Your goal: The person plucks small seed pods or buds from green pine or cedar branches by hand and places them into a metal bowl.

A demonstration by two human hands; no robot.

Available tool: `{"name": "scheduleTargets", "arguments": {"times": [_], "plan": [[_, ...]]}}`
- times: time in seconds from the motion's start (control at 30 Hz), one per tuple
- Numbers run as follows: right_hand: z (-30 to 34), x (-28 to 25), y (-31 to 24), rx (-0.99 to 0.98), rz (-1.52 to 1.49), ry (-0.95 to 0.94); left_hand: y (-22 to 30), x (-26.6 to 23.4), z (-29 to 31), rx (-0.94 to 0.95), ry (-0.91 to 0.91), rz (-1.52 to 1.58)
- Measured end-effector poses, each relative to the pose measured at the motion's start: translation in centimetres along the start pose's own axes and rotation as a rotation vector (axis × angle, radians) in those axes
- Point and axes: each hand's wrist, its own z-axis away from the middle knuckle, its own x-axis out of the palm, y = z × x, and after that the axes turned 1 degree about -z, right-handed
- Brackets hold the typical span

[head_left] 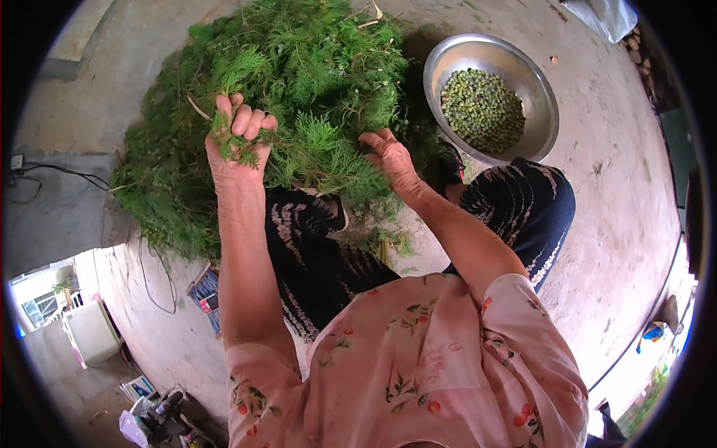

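Observation:
A large heap of green, scale-leaved evergreen branches (328, 52) lies on the floor in front of me. My left hand (244, 138), palm up, is closed around an evergreen branch (314, 134), its leafy sprays showing above and below the fingers. My right hand (392, 160) reaches into the foliage at the heap's right side. Its thumb and fingers are pinched together, and what lies between the tips is hidden by leaves. A wide metal basin (544, 104) to the right of the heap holds many small round green seed cones (482, 112).
My knees in dark patterned trousers (515, 201) frame the near side of the heap. A black cable (75, 173) runs along the left. Farther lower left stand a white box-shaped thing (89, 332) and a two-wheeler (164, 422). A clear plastic bag (605, 19) lies far right.

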Motion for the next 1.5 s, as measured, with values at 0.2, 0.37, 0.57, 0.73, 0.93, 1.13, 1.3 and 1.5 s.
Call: {"name": "scheduleTargets", "arguments": {"times": [0.2, 0.37, 0.57, 0.73, 0.93, 1.13, 1.3, 1.5], "plan": [[-1.6, 0.0, 0.2, -0.334, 0.69, -0.124, 0.8, -1.8, -0.1, -0.013, -0.032, 0.033], [-3.5, 0.5, 1.2, -0.53, 0.469, -0.094, 1.7, -4.5, -1.2, 0.028, -0.006, 0.073], [-4.0, 2.0, -1.4, 0.164, -0.29, -0.054, 3.4, -7.7, -3.3, 0.143, 0.187, 0.059], [-5.8, 3.3, -3.2, 0.223, -0.672, -0.026, 5.4, -11.0, -4.9, 0.202, 0.234, 0.028], [-8.2, 0.8, -2.6, 0.317, -0.533, -0.012, 5.9, -12.7, -6.2, 0.184, 0.243, 0.166], [-9.1, -7.3, -1.0, 0.195, -0.665, 0.149, 6.1, -12.0, -6.0, 0.251, 0.324, 0.106], [-6.4, -9.3, 1.6, 0.293, -0.909, 0.422, 6.5, -11.7, -5.3, 0.24, 0.295, 0.11], [-3.8, -1.4, 1.7, 0.275, -0.513, 0.096, 3.4, -7.7, -5.3, 0.151, 0.092, 0.048]]}}
